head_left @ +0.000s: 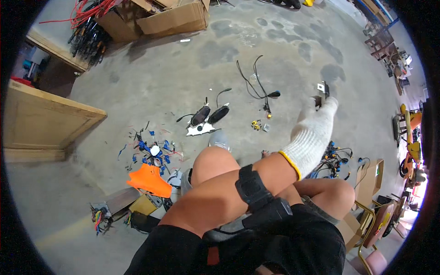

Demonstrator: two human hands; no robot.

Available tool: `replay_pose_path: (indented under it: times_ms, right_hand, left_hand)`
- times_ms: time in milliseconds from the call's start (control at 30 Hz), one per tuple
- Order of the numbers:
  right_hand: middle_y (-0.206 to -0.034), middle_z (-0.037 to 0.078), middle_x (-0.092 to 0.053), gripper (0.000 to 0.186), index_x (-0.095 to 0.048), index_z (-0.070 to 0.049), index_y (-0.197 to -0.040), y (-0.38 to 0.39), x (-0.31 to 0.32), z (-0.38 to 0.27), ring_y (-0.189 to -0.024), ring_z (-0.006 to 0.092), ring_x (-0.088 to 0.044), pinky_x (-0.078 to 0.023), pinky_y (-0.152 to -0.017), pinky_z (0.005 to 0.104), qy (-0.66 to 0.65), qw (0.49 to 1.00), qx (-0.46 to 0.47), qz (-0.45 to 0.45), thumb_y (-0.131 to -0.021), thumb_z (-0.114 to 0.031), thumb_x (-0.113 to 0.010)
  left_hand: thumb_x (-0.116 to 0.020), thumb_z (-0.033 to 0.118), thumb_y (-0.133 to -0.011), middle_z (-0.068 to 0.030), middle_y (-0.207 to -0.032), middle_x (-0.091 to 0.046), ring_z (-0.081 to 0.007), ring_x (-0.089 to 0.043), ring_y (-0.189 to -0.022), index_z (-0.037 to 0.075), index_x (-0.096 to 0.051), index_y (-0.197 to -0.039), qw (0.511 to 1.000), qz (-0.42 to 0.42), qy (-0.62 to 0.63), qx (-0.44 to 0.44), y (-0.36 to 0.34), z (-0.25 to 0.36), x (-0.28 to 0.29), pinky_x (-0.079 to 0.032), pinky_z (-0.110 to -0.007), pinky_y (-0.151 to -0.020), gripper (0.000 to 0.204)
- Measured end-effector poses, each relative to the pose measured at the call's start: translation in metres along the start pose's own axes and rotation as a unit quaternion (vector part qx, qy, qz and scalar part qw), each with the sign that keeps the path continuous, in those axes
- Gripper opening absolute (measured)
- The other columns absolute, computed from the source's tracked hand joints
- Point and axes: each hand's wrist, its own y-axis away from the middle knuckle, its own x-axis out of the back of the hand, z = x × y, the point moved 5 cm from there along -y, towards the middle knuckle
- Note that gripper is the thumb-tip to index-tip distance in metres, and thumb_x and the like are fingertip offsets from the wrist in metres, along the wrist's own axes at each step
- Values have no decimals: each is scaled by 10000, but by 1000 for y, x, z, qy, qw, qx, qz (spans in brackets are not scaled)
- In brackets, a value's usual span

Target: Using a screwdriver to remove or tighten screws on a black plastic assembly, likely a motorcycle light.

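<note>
My left arm, bare below a black sleeve, reaches across me to the right. My left hand [316, 119] wears a white knitted glove with a yellow cuff edge. Its fingers are closed around a small dark part [327, 89], held over the floor; a small white square [320, 86] with a dark centre shows beside it. What the part is, I cannot make out. My right hand does not show. Left of the glove lie a black cable with a blue connector [274, 94] and several small yellow connectors [255, 124]. Below the gloved hand is a heap of tangled black cables [337, 158].
Ahead lies a white plate [200, 130] with two black oval units. Near my left knee are blue plastic scraps [158, 149], an orange shell [150, 179] and a metal box with coloured wires [101, 213]. Cardboard boxes [174, 20] stand far left, a wooden panel [50, 121] left, chairs [373, 224] right.
</note>
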Motion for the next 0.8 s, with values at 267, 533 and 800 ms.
replay_pose_path:
  times_ms: [267,533,800]
  right_hand:
    - [-919,173,-684,364,-687,-23,-1062,-1,-38,19,-792,249,-664,-528,-687,361,32,999,-31,-21,-887,-336,-623]
    - [-991,182,-682,387,-680,-24,-1094,-2,-45,19,-883,249,-662,-522,-754,357,39,999,-28,-20,-904,-352,-601]
    - [-1062,191,-681,411,-673,-24,-1125,-10,-46,22,-974,249,-660,-517,-821,353,38,999,-25,-12,-920,-368,-579]
  left_hand:
    - [-601,534,-878,-27,-721,-590,-115,-568,-620,79,-624,-1015,995,8,57,76,1,11,11,-467,-289,-579,476]
    - [-562,513,-890,-107,-816,-617,-238,-601,-707,96,-577,-1060,987,-20,149,48,1,9,7,-494,-364,-673,451]
    - [-594,475,-904,-66,-795,-609,-176,-606,-649,101,-584,-1015,973,-37,222,47,-1,11,-5,-503,-325,-581,390]
